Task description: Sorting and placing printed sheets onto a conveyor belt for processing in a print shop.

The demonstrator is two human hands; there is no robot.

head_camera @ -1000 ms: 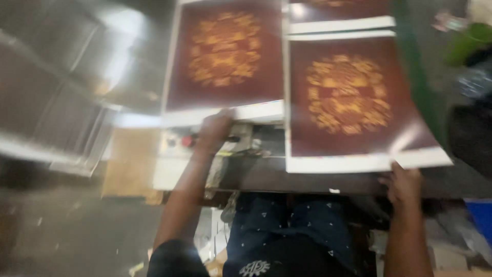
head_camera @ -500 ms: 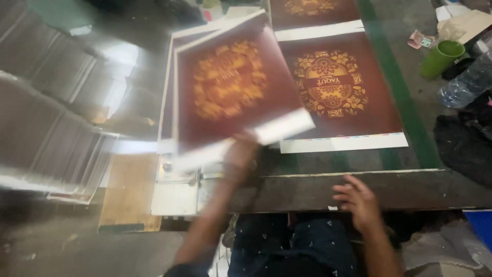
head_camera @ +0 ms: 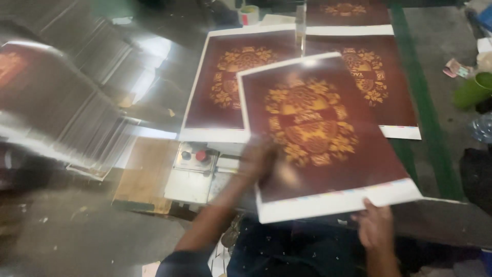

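Printed sheet [head_camera: 318, 128] — gripped by both hands.

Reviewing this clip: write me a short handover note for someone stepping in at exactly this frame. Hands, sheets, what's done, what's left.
Left hand: blurred, on the left edge of the lifted printed sheet.
Right hand: gripping that sheet's white bottom margin.
The sheet, dark red with a gold emblem, hangs tilted over the table, overlapping the two flat sheets: left one, right one.
Done: sheet is lifted off the surface.
Left: it is not yet set down anywhere.
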